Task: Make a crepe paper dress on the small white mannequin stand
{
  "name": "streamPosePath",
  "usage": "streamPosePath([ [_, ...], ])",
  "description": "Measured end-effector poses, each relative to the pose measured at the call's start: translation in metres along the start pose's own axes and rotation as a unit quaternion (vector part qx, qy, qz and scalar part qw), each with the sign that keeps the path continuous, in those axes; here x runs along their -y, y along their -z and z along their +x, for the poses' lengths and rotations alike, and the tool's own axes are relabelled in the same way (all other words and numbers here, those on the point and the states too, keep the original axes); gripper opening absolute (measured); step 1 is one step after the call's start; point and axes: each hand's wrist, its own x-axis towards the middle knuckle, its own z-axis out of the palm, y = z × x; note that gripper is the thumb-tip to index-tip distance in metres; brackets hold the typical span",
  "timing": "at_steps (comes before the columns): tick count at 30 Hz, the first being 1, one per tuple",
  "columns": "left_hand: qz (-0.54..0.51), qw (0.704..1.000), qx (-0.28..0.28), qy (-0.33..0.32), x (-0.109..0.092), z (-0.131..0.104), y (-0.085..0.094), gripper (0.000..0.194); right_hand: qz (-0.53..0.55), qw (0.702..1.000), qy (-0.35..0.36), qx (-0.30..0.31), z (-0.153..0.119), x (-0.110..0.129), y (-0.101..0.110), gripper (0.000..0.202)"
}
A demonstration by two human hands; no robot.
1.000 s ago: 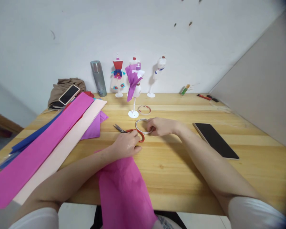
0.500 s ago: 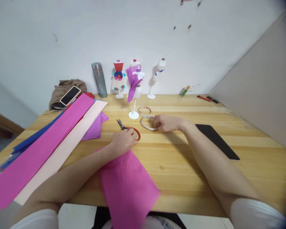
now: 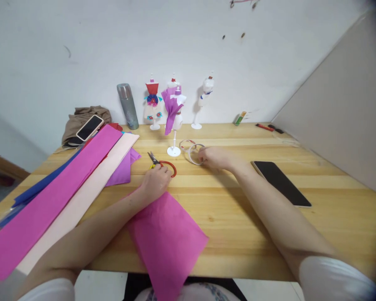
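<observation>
Left hand [image 3: 155, 182] lies knuckles up on the tabletop [image 3: 225, 209], fingers curled over the near loop of the red-handled scissors [image 3: 163, 162]; can't tell if it actually grips them. Scissor blades point far-left, closed. Wrist sits on the far edge of the pink paper sheet [image 3: 166, 238], whose near corner hangs over the near tabletop edge.

Right hand [image 3: 214, 158] pinches the white tape ring [image 3: 196, 154], lifted on edge. A second ring [image 3: 185, 144] lies just behind it, next to the base of the small mannequin with purple paper [image 3: 174, 115].

Left side: long paper strips [image 3: 65, 188], pink, cream, purple and blue, run diagonally from the near-left edge toward the far middle. A phone [image 3: 89, 127] sits on a brown cloth [image 3: 81, 119] at the far left.

Right side: a black phone [image 3: 280, 183] lies flat, well apart from the right hand. Bare wood between the forearms and right of the black phone.

Far edge by the wall: grey bottle [image 3: 128, 106], two more mannequins [image 3: 152, 104].
</observation>
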Motion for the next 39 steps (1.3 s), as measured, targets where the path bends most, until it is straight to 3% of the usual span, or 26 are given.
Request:
streamPosePath([
  [10, -0.002, 1.000, 0.016, -0.001, -0.001, 0.001, 0.002, 0.028, -0.088, 0.994, -0.058, 0.009, -0.005, 0.013, 0.011, 0.025],
  [18, 0.009, 0.999, 0.031, 0.011, 0.003, -0.001, 0.004, 0.031, -0.050, 0.995, 0.084, -0.025, -0.011, 0.055, 0.015, 0.021],
  [25, 0.002, 0.996, 0.003, 0.086, 0.027, 0.005, 0.001, 0.029, -0.039, 0.996, 0.083, -0.018, -0.009, 0.079, -0.001, 0.027],
  [29, 0.007, 0.997, -0.010, 0.071, 0.041, 0.007, -0.004, 0.029, 0.060, 0.980, 0.189, -0.017, -0.008, 0.089, -0.012, 0.046],
  [32, 0.013, 0.998, -0.025, 0.063, 0.047, 0.006, -0.009, 0.022, 0.144, 0.941, 0.306, 0.005, -0.008, 0.098, -0.020, 0.062],
  [35, 0.008, 0.997, -0.050, 0.059, 0.050, 0.006, -0.015, 0.023, 0.175, 0.908, 0.380, 0.020, -0.008, 0.106, -0.026, 0.044],
  [39, 0.004, 0.997, -0.062, 0.053, 0.050, 0.006, -0.016, 0.022, 0.174, 0.891, 0.419, 0.014, -0.006, 0.111, -0.031, 0.022],
])
